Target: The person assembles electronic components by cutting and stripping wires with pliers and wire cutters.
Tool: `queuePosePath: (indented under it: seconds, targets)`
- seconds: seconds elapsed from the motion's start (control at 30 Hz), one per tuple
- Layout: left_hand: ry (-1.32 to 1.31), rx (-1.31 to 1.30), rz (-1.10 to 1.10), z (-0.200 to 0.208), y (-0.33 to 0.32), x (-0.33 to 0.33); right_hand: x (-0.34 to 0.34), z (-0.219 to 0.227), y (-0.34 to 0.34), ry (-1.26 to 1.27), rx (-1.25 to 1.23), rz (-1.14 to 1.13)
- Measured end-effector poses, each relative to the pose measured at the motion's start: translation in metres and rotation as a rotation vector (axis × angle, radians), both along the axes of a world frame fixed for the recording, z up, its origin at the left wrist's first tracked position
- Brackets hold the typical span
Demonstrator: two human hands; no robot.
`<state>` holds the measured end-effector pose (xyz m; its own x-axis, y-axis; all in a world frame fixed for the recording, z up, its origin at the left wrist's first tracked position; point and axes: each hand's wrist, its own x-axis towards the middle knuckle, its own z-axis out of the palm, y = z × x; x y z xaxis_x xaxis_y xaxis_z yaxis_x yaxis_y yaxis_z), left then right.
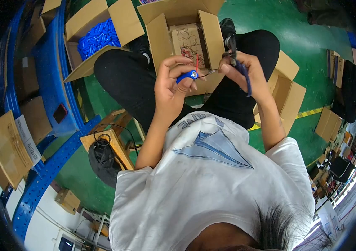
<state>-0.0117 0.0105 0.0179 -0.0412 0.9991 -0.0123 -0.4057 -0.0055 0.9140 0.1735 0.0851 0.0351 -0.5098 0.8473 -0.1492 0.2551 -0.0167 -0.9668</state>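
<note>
My left hand (167, 83) is closed on a small blue cylindrical battery cell (184, 77), one end facing right and up. A red wire (197, 62) stands up from that end, and a dark wire (204, 76) runs right toward my other hand. My right hand (251, 71) is wrapped round a pair of hand pliers with dark blue handles (243, 73); their black head (233, 45) points away from me. The right thumb and fingertip come together near a light-coloured tip on the dark wire. Whether they pinch it, I cannot tell.
Ahead between my legs stands an open cardboard box (158, 35) with cardboard and red and dark wires inside. A box (77, 25) of many blue cells sits left; another open box (293, 98) sits right. A wooden stool (121, 150) and blue shelving (54, 79) are at my left.
</note>
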Motion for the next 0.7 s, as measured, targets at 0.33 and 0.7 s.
queuePosePath:
  seconds: [0.33, 0.7]
  targets:
    - [0.021, 0.017, -0.021, -0.002, -0.001, 0.005, -0.003, 0.009, -0.004, -0.374, 0.538, 0.296]
    - [0.078, 0.066, -0.025, -0.002, -0.003, 0.007, 0.004, 0.011, -0.007, -0.408, 0.492, 0.328]
